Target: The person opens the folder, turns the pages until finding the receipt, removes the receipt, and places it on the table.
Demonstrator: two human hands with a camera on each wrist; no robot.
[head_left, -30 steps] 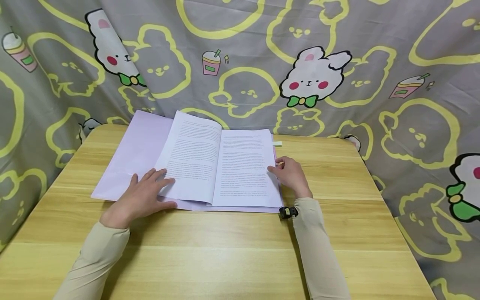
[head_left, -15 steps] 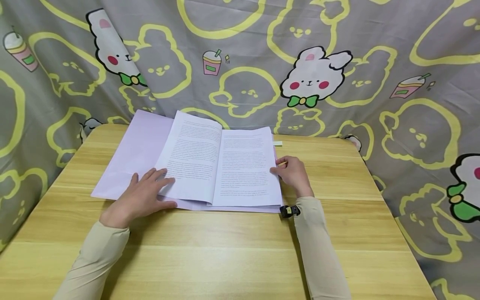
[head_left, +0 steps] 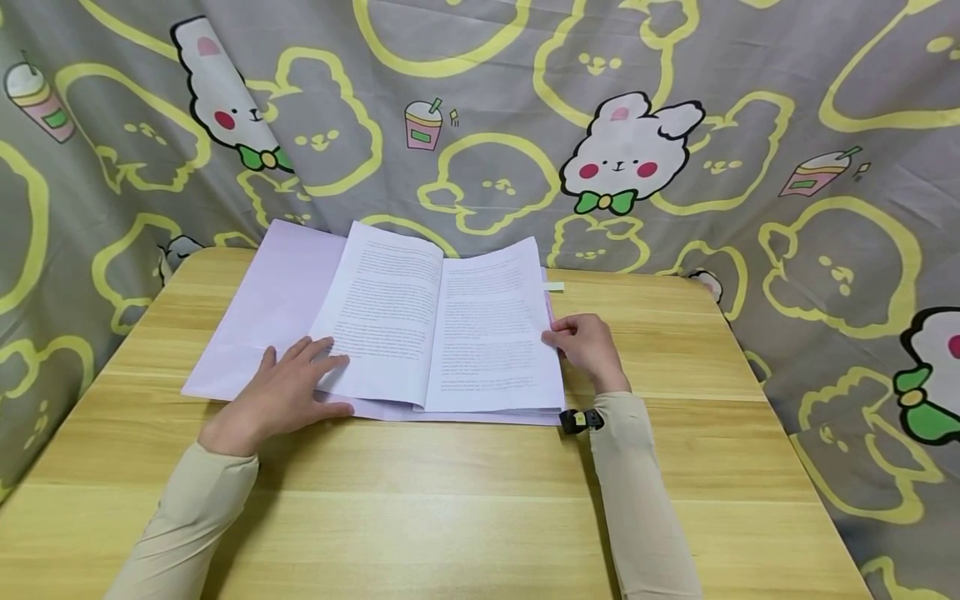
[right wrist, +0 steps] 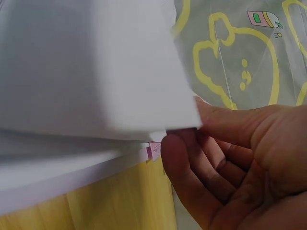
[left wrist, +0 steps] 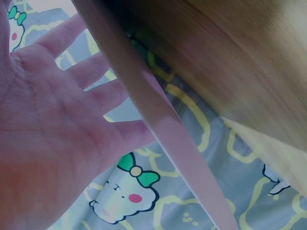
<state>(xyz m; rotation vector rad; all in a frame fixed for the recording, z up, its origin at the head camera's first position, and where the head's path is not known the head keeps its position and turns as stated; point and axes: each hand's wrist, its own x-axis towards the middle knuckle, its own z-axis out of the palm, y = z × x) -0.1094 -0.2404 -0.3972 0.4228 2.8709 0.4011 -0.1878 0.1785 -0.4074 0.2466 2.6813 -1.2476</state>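
A printed document in a lavender cover (head_left: 273,275) lies spread on the table, text on both pages. My left hand (head_left: 277,396) rests with fingers spread across the lower part of the left page (head_left: 382,308) and the cover. In the left wrist view its palm shows (left wrist: 57,110), the fingertips hidden behind the cover's edge (left wrist: 144,110). My right hand (head_left: 588,348) pinches the outer edge of the right page (head_left: 487,333) between thumb and forefinger. The right wrist view shows this lifted sheet (right wrist: 139,72), with more sheets below it.
The wooden table (head_left: 435,517) extends in front and to the right. A pale green tab (head_left: 553,287) sticks out past the right page; a pink tab (right wrist: 153,150) shows in the right wrist view. A patterned curtain (head_left: 495,100) hangs close behind the table.
The right page's upper outer corner has risen and curled up. My right hand has shifted slightly right with the page edge. The left hand stays in place.
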